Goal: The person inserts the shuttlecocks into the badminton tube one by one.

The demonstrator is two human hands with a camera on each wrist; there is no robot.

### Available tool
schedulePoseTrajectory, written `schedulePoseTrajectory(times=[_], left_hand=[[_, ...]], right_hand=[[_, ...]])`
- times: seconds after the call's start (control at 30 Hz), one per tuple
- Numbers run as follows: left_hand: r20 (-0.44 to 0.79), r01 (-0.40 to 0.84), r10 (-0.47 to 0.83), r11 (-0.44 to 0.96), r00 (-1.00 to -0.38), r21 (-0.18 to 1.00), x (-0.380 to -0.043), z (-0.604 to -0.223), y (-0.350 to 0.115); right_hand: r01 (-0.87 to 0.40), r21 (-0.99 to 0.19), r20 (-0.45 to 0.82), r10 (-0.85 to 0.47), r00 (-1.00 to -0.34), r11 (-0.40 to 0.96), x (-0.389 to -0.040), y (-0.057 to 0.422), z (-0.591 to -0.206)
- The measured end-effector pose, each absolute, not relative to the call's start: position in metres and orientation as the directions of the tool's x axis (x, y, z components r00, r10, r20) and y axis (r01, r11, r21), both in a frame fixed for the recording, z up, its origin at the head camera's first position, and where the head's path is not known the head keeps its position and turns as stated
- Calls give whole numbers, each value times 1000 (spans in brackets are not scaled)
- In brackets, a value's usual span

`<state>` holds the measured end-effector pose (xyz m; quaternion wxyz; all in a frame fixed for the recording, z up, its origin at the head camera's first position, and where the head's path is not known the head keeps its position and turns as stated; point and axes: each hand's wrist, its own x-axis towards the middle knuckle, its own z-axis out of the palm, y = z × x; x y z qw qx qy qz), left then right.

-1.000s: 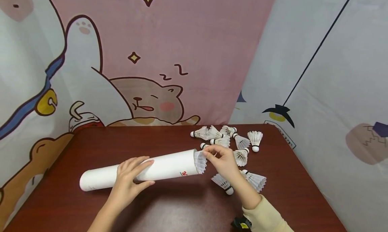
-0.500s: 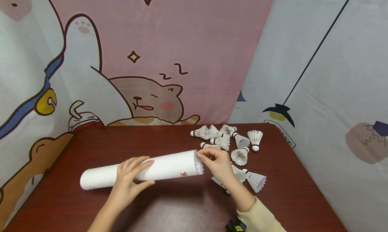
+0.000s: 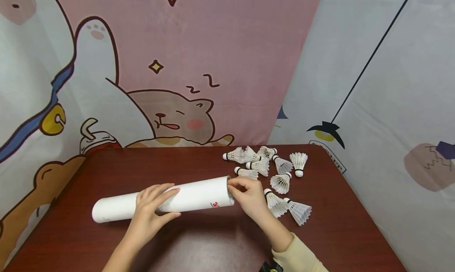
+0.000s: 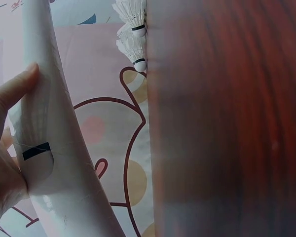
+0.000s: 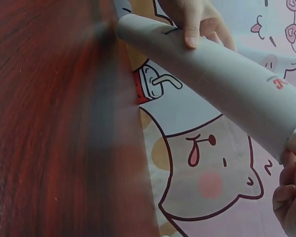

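Observation:
A long white shuttlecock tube [image 3: 199, 194] lies slanted above the table, its mouth toward the right. Around its middle my left hand [image 3: 151, 209] holds it, thumb below and fingers on top. My right hand [image 3: 251, 199] is at the mouth, with thumb and forefinger reaching in and pinching a shuttlecock [image 3: 231, 197]. Only a sliver of its feather skirt shows; the tube wall hides the rest. In the left wrist view, the tube [image 4: 71, 163] bears a shuttlecock picture with a black band. The right wrist view shows the tube's red mark and my right fingers [image 5: 287, 185] curled by the rim.
Several white feather shuttlecocks [image 3: 258, 166] lie loosely grouped at the back right of the dark red table [image 3: 170, 165]. Two more, including one splayed shuttlecock [image 3: 298, 212], lie close to my right forearm. A cartoon-printed cloth [image 3: 249, 66] hangs behind the table.
My right hand has moved left, pushing the shuttlecock from partly sticking out to almost wholly inside the tube. My left hand and the tube have stayed nearly still.

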<state>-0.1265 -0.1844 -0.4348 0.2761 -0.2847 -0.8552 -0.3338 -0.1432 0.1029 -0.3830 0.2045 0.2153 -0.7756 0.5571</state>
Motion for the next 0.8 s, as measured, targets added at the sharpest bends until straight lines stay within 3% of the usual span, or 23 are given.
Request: schedulePoseTrajectory(times=[0.6,0.8], left_hand=[[644,664,303,605,-702,439,-127,-435,-185],[638,663,306,602,-706,444,-127,-435,-185]], right_hand=[[-650,-728,650,-81,-755,219,-143,110,-386],[-637,-741,631,-102,-769,213,-142,122,-382]])
